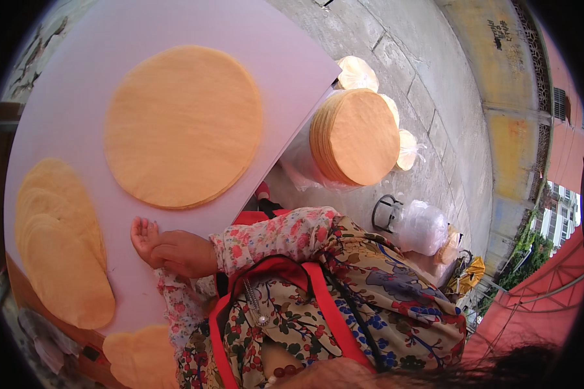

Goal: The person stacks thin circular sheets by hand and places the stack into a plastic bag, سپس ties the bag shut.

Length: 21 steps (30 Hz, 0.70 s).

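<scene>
My left hand (144,241) is palm up over the pale tabletop (292,71), its fingers loosely curled and apart, with nothing in it. Across its wrist lies my right hand (187,254), closed around that wrist by the cuff of the floral sleeve (175,301); the fingertips are partly hidden. Just beyond my hands is a flat stack of large, thin, round orange-yellow sheets (185,126). To the left, more such sheets (65,243) lie overlapped in a long pile. Another pale orange pile (139,356) shows at the lower left, partly covered by my sleeve.
Right of the table, a thick stack of round sheets (363,136) stands in clear plastic, with pale bundles (358,72) behind it. A clear plastic-wrapped bundle (422,227) sits on the concrete ground (402,71), near a dark curved frame (384,214). A painted wall (512,149) runs along the right.
</scene>
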{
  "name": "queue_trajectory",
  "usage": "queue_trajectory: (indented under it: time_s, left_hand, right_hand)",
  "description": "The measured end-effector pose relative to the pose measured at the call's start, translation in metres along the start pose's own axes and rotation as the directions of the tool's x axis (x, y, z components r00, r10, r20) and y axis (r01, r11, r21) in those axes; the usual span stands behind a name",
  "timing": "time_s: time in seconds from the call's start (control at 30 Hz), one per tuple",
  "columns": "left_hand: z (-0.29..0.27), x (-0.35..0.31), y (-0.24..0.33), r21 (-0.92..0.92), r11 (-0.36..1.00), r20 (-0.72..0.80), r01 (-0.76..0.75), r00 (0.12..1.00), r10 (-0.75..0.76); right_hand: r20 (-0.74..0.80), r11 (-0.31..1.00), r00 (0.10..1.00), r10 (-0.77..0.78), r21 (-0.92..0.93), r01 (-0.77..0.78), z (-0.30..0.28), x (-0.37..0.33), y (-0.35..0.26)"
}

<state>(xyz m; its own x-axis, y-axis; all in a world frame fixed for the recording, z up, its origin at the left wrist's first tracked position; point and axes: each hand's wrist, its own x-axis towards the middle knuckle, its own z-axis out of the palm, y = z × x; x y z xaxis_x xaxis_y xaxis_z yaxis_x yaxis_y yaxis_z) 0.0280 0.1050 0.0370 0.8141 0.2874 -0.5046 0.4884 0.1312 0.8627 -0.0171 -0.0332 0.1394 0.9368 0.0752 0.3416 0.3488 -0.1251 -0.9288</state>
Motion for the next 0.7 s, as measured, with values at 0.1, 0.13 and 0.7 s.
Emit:
queue_trajectory:
  time_s: [0.1,0.13,0.7]
  left_hand:
    - [0.015,-0.009,-0.020,0.016,0.999,0.115,-0.034,0.993,0.032]
    - [0.021,-0.016,-0.015,0.009,0.999,0.094,-0.046,0.995,0.045]
    - [-0.140,0.003,0.006,-0.385,0.829,-0.613,-0.405,0.784,0.097]
  right_hand:
    - [-0.015,0.998,0.998,-0.060,-0.014,0.060,-0.026,-0.020,0.010]
    - [-0.008,0.997,0.997,-0.080,-0.013,0.080,-0.028,-0.020,0.012]
    - [0.368,0.959,0.903,0.222,0.085,-0.270,-0.044,0.006,0.052]
